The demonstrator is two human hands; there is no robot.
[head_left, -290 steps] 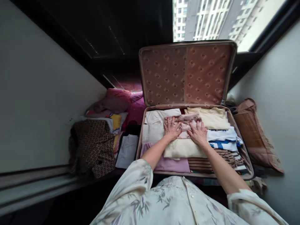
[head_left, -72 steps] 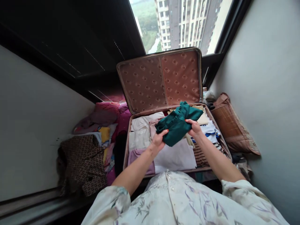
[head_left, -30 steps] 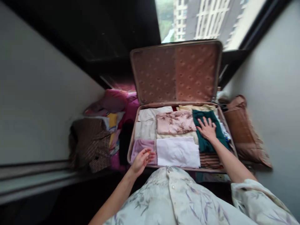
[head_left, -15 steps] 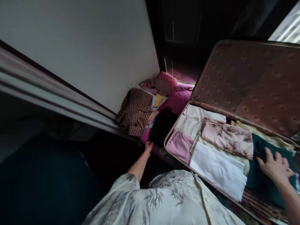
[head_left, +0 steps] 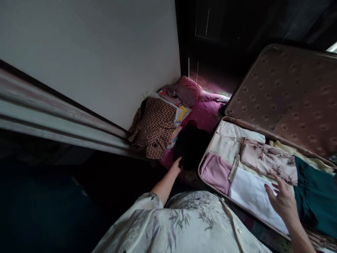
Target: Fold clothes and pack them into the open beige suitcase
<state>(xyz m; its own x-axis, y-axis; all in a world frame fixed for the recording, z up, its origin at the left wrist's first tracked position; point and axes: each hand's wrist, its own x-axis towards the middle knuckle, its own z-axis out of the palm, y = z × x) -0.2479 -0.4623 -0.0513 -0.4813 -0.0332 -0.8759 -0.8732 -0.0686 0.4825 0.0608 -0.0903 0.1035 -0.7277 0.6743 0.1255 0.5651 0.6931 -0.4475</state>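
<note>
My right hand (head_left: 283, 198) is over the open suitcase (head_left: 204, 163), fingers spread and empty. It hovers at the white folded cloth (head_left: 252, 189) and the lower edge of the pink leaf-print folded cloth (head_left: 268, 158). A dark green folded garment (head_left: 316, 196) lies to its right. My left hand (head_left: 176, 167) is at the near edge of a black garment (head_left: 193, 144) beside the suitcase. Its thumb and fingers look apart, though the dark cloth hides part of them. Inside the case are also a mauve folded cloth (head_left: 216, 174) and cream-white clothes (head_left: 226, 144).
A brown patterned garment (head_left: 158, 123) tops a clothes pile against the white wall (head_left: 92, 52). Behind it are a pink-red bundle (head_left: 188, 91) and a magenta sheet (head_left: 202, 114). The suitcase lid (head_left: 284, 95) stands raised at the right. Dark shade covers the lower left.
My right hand has come off the dark green garment and moved left, over the white and leaf-print cloths. The view has turned slightly left. My left hand stays by the black garment, fingers less closed.
</note>
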